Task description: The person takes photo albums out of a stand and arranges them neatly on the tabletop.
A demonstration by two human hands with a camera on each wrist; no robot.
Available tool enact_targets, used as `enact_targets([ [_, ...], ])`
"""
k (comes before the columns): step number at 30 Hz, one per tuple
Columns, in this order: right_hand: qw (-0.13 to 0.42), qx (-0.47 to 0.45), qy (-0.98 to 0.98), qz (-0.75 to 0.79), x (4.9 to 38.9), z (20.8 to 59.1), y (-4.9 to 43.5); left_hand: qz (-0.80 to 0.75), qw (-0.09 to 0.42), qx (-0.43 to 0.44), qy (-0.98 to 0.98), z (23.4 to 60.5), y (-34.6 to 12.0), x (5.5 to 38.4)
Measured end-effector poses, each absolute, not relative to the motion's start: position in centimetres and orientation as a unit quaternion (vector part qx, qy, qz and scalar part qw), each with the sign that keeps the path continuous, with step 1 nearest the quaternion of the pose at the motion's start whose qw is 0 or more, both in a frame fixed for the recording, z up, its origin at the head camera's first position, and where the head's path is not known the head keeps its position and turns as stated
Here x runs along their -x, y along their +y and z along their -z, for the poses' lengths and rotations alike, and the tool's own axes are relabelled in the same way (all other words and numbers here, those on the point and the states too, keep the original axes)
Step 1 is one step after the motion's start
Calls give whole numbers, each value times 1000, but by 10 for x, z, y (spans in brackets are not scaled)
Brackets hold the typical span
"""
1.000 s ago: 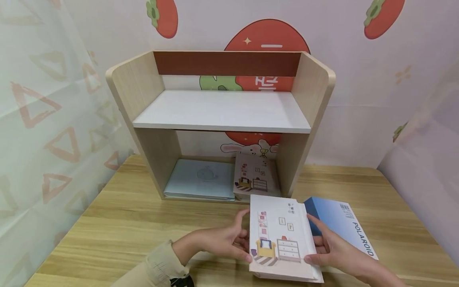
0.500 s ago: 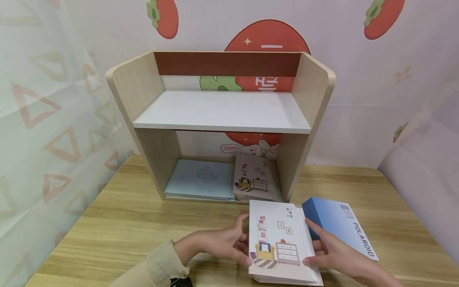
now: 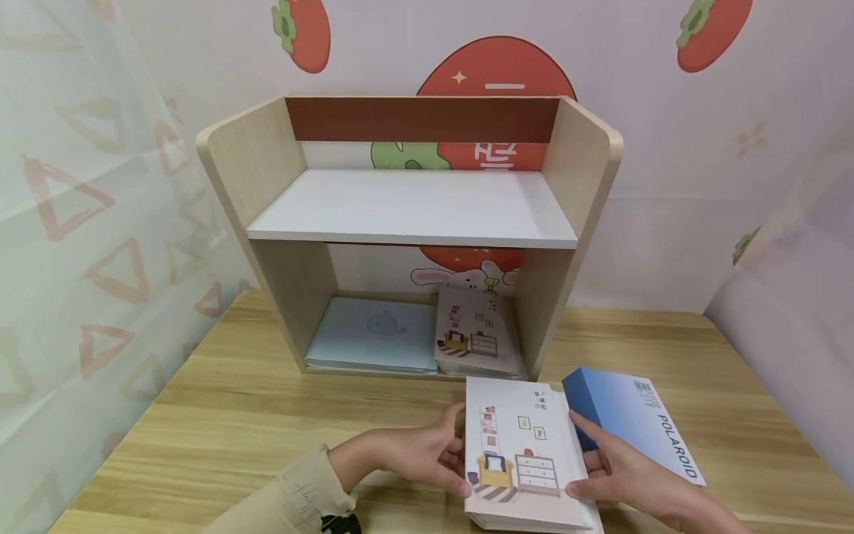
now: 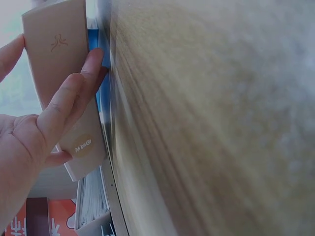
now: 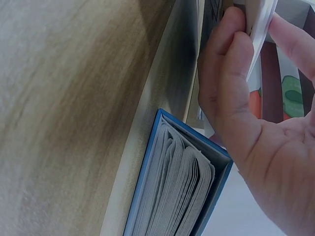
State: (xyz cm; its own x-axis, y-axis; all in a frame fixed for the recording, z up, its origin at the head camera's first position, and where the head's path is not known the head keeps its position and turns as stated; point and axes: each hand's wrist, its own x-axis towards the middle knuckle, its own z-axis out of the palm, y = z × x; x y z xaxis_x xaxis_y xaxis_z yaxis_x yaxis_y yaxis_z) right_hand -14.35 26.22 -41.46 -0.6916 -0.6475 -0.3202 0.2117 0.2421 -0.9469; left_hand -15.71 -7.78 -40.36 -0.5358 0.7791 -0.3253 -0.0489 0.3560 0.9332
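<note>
Both hands hold a thick white-and-pink photo album (image 3: pixel 517 512) with a cartoon bed and dresser on its cover, in front of the shelf. My left hand (image 3: pixel 420 456) grips its spine side. In the left wrist view the fingers lie across the pale pink spine (image 4: pixel 51 24), with the thumb at the cover's edge. On the opposite side, my right hand (image 3: pixel 617 471) pinches the page-opening edge, thumb on top and fingers below. The right wrist view shows that pinched cover edge (image 5: pixel 260 29). Beside this hand a blue album (image 3: pixel 634 423) marked POLAROID lies on the table.
A two-tier wooden desk shelf (image 3: pixel 427 204) stands at the back of the wooden table (image 3: pixel 220 415). On its lower level lie a light blue album (image 3: pixel 353 334) at the left and a matching furniture-print album (image 3: pixel 477 319) at the right. Printed cloth (image 3: pixel 667 178) hangs behind.
The held album has shifted slightly toward the person, away from the shelf. Both hands keep their grip at its sides.
</note>
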Motion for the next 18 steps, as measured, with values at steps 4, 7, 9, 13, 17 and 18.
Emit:
enact_targets([
  [4,362,154,704,591,144,415,262,-503,411,-259,715,404,-78,158],
  [7,368,146,706,588,144,416,262,-502,412,-261,714,403,-77,158],
  [9,371,138,708,586,143,417,262,-501,412,-262,715,403,-77,158],
  [13,369,126,722,572,143,419,261,-500,411,-263,715,403,-77,158],
  [17,352,122,753,543,141,417,259,-495,410,-265,719,403,-76,160],
  [18,345,122,762,534,140,416,258,-494,410,-266,720,403,-76,160],
])
